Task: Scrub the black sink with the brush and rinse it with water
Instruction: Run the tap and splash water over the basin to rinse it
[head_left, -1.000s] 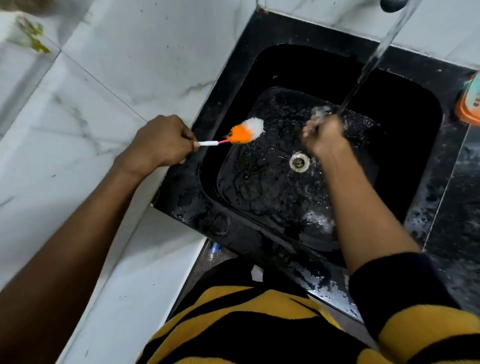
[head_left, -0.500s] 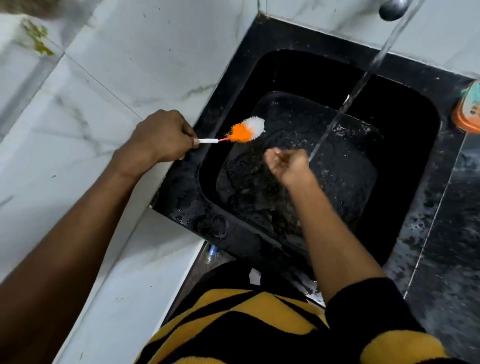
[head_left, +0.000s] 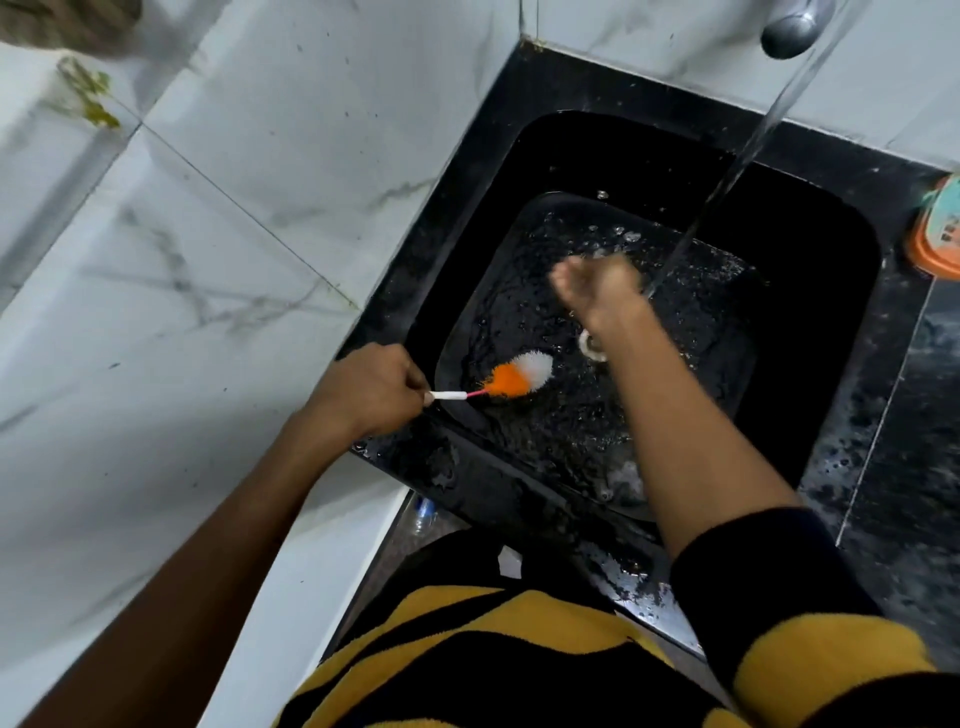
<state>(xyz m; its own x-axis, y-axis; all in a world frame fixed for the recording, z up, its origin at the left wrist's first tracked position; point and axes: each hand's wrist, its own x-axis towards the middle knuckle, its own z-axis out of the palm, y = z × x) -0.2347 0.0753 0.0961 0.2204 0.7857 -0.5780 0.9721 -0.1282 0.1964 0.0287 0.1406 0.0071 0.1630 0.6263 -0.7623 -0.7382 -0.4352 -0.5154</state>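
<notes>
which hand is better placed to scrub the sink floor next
Left, probably: the left hand already grips the brush, bristles over the sink floor. The right hand holds nothing, beside the water stream.

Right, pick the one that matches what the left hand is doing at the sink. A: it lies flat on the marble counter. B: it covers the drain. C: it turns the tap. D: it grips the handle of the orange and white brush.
D: the left hand is curled round the white handle of the brush, whose bristle head hangs over the wet basin of the black sink.
</notes>
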